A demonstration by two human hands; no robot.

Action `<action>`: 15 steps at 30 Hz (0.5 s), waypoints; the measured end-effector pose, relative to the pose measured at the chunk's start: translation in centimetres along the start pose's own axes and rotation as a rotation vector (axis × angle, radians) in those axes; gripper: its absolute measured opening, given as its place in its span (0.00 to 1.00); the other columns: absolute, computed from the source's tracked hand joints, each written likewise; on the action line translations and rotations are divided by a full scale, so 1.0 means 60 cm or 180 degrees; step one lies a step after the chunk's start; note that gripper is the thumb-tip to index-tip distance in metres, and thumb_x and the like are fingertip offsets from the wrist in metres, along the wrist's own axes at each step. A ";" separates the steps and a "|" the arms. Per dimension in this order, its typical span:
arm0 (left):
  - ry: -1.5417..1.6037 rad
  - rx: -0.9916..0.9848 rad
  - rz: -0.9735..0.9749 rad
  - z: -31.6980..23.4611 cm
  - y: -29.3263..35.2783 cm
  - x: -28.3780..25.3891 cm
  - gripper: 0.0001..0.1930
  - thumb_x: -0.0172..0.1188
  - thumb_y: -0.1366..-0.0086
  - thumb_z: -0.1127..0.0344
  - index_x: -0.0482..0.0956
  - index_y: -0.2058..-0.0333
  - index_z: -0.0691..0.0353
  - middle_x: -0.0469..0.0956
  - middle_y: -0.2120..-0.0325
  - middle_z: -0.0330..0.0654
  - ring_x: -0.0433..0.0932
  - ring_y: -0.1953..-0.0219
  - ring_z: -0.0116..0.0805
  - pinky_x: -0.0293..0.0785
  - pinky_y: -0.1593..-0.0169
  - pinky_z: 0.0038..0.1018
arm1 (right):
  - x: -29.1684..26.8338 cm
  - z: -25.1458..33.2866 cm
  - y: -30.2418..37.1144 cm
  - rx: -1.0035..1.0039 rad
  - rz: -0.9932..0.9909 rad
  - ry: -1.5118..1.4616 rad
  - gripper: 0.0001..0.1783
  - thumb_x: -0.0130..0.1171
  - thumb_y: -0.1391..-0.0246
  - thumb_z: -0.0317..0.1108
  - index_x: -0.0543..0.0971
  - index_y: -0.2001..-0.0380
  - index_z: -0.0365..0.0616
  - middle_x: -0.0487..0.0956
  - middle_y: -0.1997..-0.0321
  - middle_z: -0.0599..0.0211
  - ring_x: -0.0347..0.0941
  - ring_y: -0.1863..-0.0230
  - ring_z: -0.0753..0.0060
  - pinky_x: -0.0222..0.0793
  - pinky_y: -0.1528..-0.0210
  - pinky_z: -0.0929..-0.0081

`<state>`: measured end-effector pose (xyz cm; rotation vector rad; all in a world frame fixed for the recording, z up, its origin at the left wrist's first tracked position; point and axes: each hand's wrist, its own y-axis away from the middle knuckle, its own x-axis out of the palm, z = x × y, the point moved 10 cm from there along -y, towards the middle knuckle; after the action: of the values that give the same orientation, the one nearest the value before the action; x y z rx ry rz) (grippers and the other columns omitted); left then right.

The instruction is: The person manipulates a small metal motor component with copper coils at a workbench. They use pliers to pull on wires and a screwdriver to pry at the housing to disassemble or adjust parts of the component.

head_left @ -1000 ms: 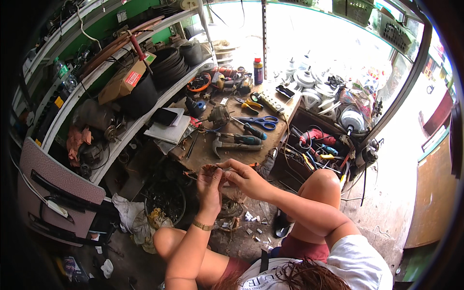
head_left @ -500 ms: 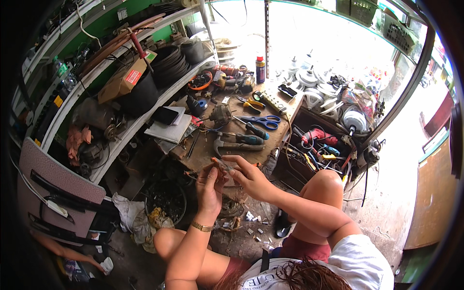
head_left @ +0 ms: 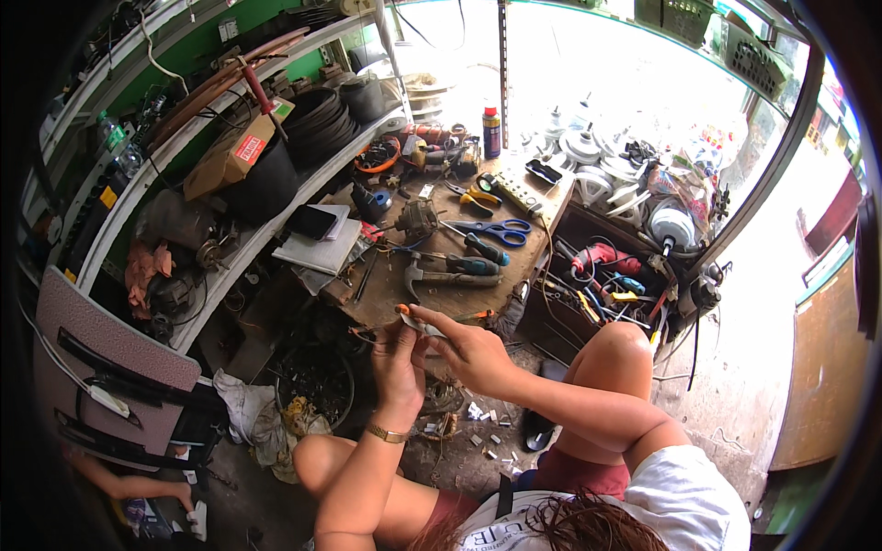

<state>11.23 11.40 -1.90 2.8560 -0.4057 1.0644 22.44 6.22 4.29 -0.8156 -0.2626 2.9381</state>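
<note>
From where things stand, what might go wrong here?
The small orange-tipped piece between the left hand and right hand might slip and be hard to spot among the white scraps on the floor.

The hammer lies on the table just beyond the hands, so a careless reach could knock it.

Green wall (head_left: 207, 39) behind pale-edged shelves (head_left: 234, 274), glaring daylight (head_left: 597, 55) ahead

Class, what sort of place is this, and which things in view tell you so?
Probably a small repair workshop: a claw hammer, yellow-handled pliers and what looks like a motor part with a shaft lie together on a worn wooden workbench.
</note>
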 end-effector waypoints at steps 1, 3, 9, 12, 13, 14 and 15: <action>0.0008 0.0027 -0.0074 0.003 0.002 -0.004 0.07 0.58 0.33 0.69 0.76 0.57 0.56 0.78 0.61 0.34 0.77 0.61 0.23 0.76 0.57 0.21 | 0.001 -0.002 0.001 0.0008 -0.0052 -0.0028 0.27 0.51 0.39 0.40 0.63 0.36 0.67 0.80 0.57 0.53 0.77 0.58 0.45 0.72 0.60 0.56; 0.0021 0.0095 -0.0213 0.008 0.007 -0.007 0.07 0.60 0.34 0.71 0.76 0.58 0.59 0.78 0.63 0.34 0.77 0.61 0.24 0.76 0.57 0.22 | 0.002 0.000 0.000 0.0008 -0.0101 -0.0038 0.27 0.51 0.39 0.39 0.64 0.36 0.67 0.80 0.57 0.54 0.77 0.58 0.46 0.72 0.60 0.56; -0.0315 0.0344 -0.0350 -0.011 0.007 -0.002 0.06 0.59 0.34 0.71 0.76 0.59 0.59 0.78 0.63 0.35 0.76 0.62 0.24 0.76 0.57 0.22 | -0.009 0.017 -0.004 -0.0058 -0.0022 0.0047 0.27 0.52 0.40 0.34 0.66 0.37 0.63 0.79 0.52 0.54 0.75 0.54 0.46 0.72 0.56 0.60; 0.0104 0.0047 -0.0299 -0.008 0.004 0.006 0.07 0.59 0.34 0.72 0.76 0.58 0.59 0.78 0.63 0.35 0.77 0.62 0.25 0.76 0.57 0.23 | -0.013 0.022 -0.006 -0.0100 0.0017 0.0114 0.27 0.51 0.40 0.34 0.66 0.37 0.63 0.79 0.52 0.53 0.76 0.54 0.46 0.72 0.56 0.60; 0.0272 -0.0084 -0.0384 0.000 0.006 0.012 0.07 0.59 0.34 0.72 0.76 0.58 0.59 0.78 0.63 0.36 0.77 0.62 0.25 0.76 0.57 0.22 | -0.012 0.020 -0.004 -0.0046 0.0030 0.0166 0.27 0.51 0.40 0.34 0.66 0.37 0.62 0.79 0.52 0.53 0.75 0.54 0.46 0.72 0.56 0.60; 0.0212 0.0005 -0.0411 0.001 0.008 0.008 0.07 0.59 0.34 0.72 0.76 0.58 0.59 0.78 0.63 0.36 0.77 0.62 0.25 0.76 0.57 0.22 | -0.009 0.019 -0.002 0.0001 0.0058 0.0216 0.27 0.50 0.39 0.33 0.66 0.37 0.62 0.79 0.52 0.52 0.75 0.54 0.46 0.72 0.56 0.60; 0.0152 0.0093 -0.0439 0.004 0.010 -0.001 0.06 0.59 0.34 0.72 0.76 0.58 0.60 0.78 0.63 0.36 0.77 0.62 0.25 0.76 0.57 0.22 | -0.004 0.014 -0.001 0.0079 0.0037 0.0091 0.27 0.50 0.39 0.33 0.66 0.37 0.61 0.79 0.52 0.52 0.76 0.54 0.47 0.72 0.55 0.61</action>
<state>11.22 10.81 -2.14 2.8289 -0.1881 1.1191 22.22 6.15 5.12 -0.8578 -0.2197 2.9317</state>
